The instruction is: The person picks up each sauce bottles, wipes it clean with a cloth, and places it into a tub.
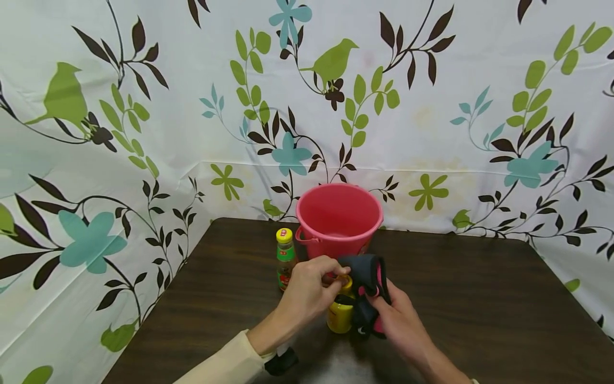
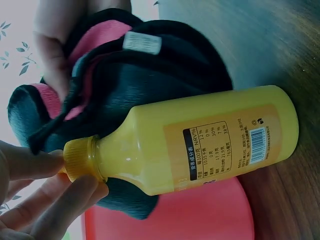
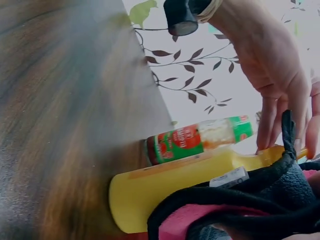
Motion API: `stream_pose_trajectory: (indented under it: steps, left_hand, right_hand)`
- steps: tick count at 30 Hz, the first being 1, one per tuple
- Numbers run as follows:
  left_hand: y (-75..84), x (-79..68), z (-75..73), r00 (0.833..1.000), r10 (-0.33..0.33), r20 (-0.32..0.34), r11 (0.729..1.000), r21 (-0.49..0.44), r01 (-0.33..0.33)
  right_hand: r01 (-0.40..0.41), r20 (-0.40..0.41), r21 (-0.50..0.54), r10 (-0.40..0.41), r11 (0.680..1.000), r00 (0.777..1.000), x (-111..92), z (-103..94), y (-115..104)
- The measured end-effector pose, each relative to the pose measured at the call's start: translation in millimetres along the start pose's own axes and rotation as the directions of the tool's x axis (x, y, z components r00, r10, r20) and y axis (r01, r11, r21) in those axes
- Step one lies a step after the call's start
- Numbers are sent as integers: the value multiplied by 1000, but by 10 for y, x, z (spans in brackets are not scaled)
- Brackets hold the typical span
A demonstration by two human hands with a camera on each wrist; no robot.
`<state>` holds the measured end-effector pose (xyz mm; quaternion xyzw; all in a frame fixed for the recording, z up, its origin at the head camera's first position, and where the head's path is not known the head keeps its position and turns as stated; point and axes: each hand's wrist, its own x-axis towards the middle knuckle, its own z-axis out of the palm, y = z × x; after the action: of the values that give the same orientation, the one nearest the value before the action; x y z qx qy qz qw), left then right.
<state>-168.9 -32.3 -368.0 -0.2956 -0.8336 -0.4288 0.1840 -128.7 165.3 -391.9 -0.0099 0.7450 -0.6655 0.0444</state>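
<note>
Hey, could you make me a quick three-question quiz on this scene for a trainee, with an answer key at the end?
1. Which hand has its fingers on the cap of the yellow bottle?
2. True or false: in the head view, the yellow bottle lies on its side.
3. What does the right hand hold?
A) the bottle with the green label
B) the dark cloth item with pink lining
C) the pink bucket

Key:
1. The left hand.
2. False; it is upright, and only the wrist views show it sideways.
3. B.
</note>
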Motion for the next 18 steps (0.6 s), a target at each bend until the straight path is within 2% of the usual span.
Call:
stream_pose_trajectory:
  steps: [10,14,18]
  left_hand:
    - [9,-3,-32,1000,-1,31,999,38,0]
    - [6,-7,-42,999,1,39,999,34,-2]
    - [2,-14,-56,999,3,48,1000,27,-4]
  right_hand:
    - [74,-105,6,-73,997,992,-80,-48,-167]
    - [140,-111,37,-136,989,985,-84,-56,-196]
    - [151,-86,81,-144,985,986,-96,-47,-199]
